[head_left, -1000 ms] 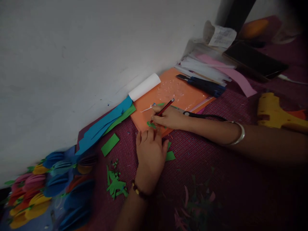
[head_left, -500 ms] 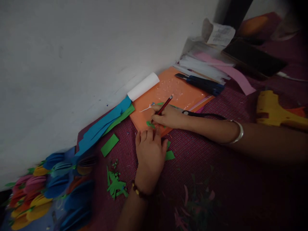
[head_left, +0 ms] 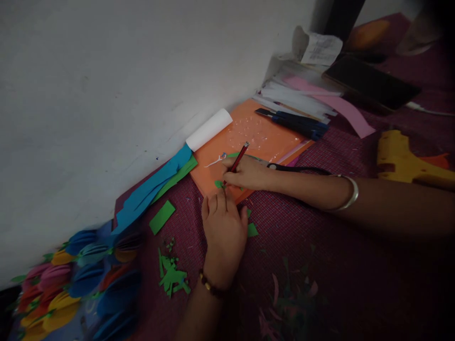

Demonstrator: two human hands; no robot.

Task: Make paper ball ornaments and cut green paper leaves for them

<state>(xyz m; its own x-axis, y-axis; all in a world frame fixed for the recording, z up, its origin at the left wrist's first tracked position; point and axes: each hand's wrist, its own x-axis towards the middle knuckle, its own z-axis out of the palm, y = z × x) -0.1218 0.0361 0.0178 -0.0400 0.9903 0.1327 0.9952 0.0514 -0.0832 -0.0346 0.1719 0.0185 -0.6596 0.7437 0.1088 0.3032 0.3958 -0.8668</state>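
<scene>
My right hand is closed around a red and black pencil, its lower end beside a small green paper piece. That piece lies on an orange sheet near its front corner. Palm down, my left hand rests with fingers stretched out at the sheet's edge, fingertips next to the green piece and the pencil's lower end. Whether the fingers touch the piece I cannot tell. Under my right wrist lie black-handled scissors, partly hidden.
Green scraps and a green rectangle lie left of my hands. Blue paper strips, a white roll and a blue cutter are farther back. A yellow glue gun lies right; folded paper shapes lie left.
The camera view has shifted slightly. The pencil's lower end and my left fingertips are a little closer together at the green piece. Both hands otherwise keep their positions.
</scene>
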